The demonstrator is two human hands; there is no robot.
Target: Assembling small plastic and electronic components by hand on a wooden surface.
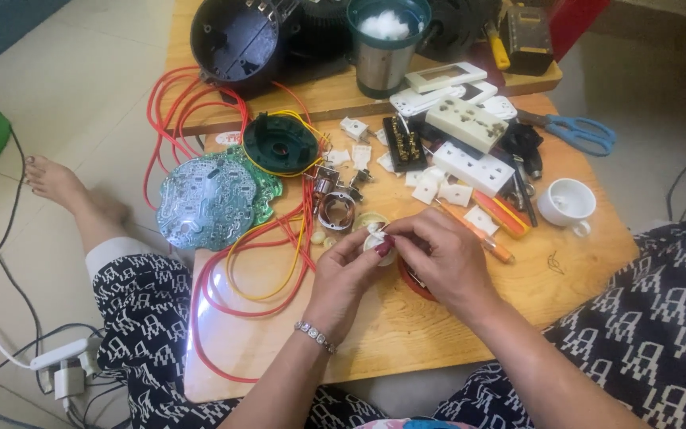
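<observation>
My left hand [344, 280] and my right hand [441, 258] meet over the wooden board [406, 334], both pinching a small white plastic part [378, 236] between their fingertips. The left wrist wears a beaded bracelet. Under my right hand a round reddish piece [411, 282] shows partly. Just beyond my fingers lie a metal ring-shaped motor part [335, 210] and a round green circuit board [210, 199]. Red and yellow wires [260, 270] loop to the left of my hands.
White socket strips [470, 147], small white plastic pieces, an orange screwdriver [482, 230], a white cup [567, 202] and blue scissors [577, 131] lie to the right. A black round housing [236, 40] and a metal cup with cotton [387, 44] stand farther back. Cables and a charger lie on the floor at left.
</observation>
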